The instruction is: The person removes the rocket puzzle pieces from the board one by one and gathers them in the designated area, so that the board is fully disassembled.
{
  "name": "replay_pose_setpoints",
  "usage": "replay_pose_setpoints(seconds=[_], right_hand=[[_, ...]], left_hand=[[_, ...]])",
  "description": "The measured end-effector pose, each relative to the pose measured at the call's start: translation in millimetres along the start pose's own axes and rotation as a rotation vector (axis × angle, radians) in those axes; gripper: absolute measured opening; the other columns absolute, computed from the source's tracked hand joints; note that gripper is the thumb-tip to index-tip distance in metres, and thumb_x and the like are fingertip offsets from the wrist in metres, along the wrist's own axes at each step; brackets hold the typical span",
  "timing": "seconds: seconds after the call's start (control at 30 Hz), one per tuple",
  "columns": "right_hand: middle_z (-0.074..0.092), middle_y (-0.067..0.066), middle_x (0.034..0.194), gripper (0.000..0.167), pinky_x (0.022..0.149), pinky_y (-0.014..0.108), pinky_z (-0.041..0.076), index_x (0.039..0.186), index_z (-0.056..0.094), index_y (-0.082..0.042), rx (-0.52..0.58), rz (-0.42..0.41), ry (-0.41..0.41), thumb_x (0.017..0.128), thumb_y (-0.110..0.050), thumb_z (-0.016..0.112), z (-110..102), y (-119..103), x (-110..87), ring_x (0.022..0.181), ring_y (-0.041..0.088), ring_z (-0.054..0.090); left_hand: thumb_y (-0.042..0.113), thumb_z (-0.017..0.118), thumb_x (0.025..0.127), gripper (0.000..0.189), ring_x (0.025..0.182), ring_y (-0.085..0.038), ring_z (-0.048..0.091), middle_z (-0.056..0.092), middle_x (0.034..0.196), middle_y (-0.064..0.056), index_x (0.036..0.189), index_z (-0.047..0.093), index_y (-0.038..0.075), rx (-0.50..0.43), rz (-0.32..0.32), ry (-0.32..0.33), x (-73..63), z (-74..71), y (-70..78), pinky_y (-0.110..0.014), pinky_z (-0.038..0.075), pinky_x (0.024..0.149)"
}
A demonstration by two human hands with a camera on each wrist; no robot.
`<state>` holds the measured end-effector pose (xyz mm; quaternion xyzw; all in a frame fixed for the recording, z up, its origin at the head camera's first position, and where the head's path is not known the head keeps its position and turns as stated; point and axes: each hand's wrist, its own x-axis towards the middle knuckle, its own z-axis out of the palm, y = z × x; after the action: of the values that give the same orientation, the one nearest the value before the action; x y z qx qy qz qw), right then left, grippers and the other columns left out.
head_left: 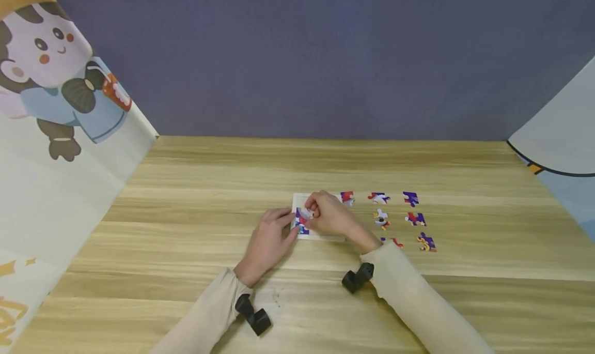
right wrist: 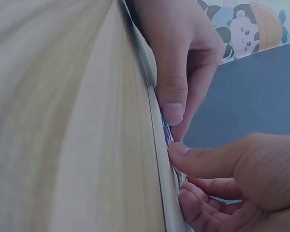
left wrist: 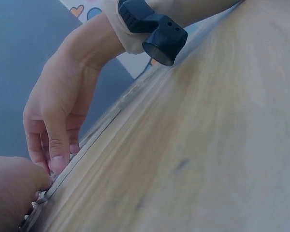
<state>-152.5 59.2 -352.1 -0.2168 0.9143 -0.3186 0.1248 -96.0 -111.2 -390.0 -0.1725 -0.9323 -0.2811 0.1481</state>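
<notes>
A small white puzzle tray lies flat on the table, with purple, red and blue jigsaw pieces fitted at its left side. At the tray's left edge my left hand rests, its fingers fairly straight and the thumb touching near the lower left corner. Over the tray, my right hand pinches a pale jigsaw piece between thumb and curled fingers. That piece is mostly covered by the fingers. The right wrist view shows the left thumb on the tray's edge, close to the right hand's thumb.
Right of the tray lie several loose jigsaw pieces, including a purple one, a white one and a purple-orange one. The right forearm partly covers a red piece. A dark blue panel stands behind the wooden table.
</notes>
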Motion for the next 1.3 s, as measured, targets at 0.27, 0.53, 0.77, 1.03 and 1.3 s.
replay_pose_setpoints(seconds=[0.27, 0.53, 0.77, 1.03, 1.3], right_hand=[[0.055, 0.007, 0.09, 0.032, 0.073, 0.026, 0.047, 0.101, 0.059, -0.002, 0.024, 0.015, 0.004, 0.074, -0.007, 0.077, 0.3, -1.1, 1.1, 0.077, 0.014, 0.051], [0.058, 0.007, 0.09, 0.03, 0.072, 0.026, 0.048, 0.102, 0.058, -0.003, 0.055, 0.036, 0.0, 0.077, -0.007, 0.073, -0.1, -2.6, 0.2, 0.077, 0.014, 0.052], [0.059, 0.006, 0.085, 0.015, 0.068, 0.024, 0.047, 0.097, 0.058, -0.004, 0.102, 0.029, 0.045, 0.085, -0.008, 0.067, 0.5, -2.0, 0.1, 0.075, 0.014, 0.054], [0.063, 0.008, 0.083, 0.005, 0.066, 0.025, 0.047, 0.093, 0.06, -0.004, 0.1, -0.024, 0.091, 0.088, -0.003, 0.06, 1.2, 0.4, 0.7, 0.073, 0.015, 0.056], [0.062, 0.008, 0.08, 0.007, 0.062, 0.023, 0.045, 0.093, 0.059, -0.002, 0.126, -0.031, 0.081, 0.092, 0.0, 0.053, 3.7, 2.8, 1.7, 0.069, 0.013, 0.056]], left_hand=[[0.018, 0.069, 0.085, 0.03, 0.111, -0.029, 0.06, 0.065, 0.12, -0.016, 0.109, 0.069, -0.001, 0.007, -0.007, 0.0, 0.4, -0.1, 0.3, -0.04, 0.051, 0.095], [0.018, 0.07, 0.085, 0.031, 0.112, -0.03, 0.06, 0.065, 0.119, -0.016, 0.109, 0.069, -0.001, 0.013, -0.008, -0.002, 0.3, 0.8, -0.2, -0.04, 0.05, 0.097], [0.019, 0.07, 0.085, 0.033, 0.113, -0.03, 0.059, 0.065, 0.12, -0.016, 0.111, 0.068, -0.001, 0.021, -0.015, -0.011, 0.7, 1.2, -0.3, -0.04, 0.049, 0.098], [0.019, 0.071, 0.084, 0.033, 0.112, -0.03, 0.059, 0.065, 0.12, -0.016, 0.111, 0.069, -0.001, 0.018, -0.016, 0.0, 0.7, 0.8, 0.3, -0.04, 0.049, 0.098], [0.018, 0.071, 0.084, 0.031, 0.112, -0.029, 0.06, 0.066, 0.119, -0.015, 0.109, 0.07, 0.0, 0.018, -0.016, 0.003, 0.5, 0.9, 0.2, -0.04, 0.05, 0.097]])
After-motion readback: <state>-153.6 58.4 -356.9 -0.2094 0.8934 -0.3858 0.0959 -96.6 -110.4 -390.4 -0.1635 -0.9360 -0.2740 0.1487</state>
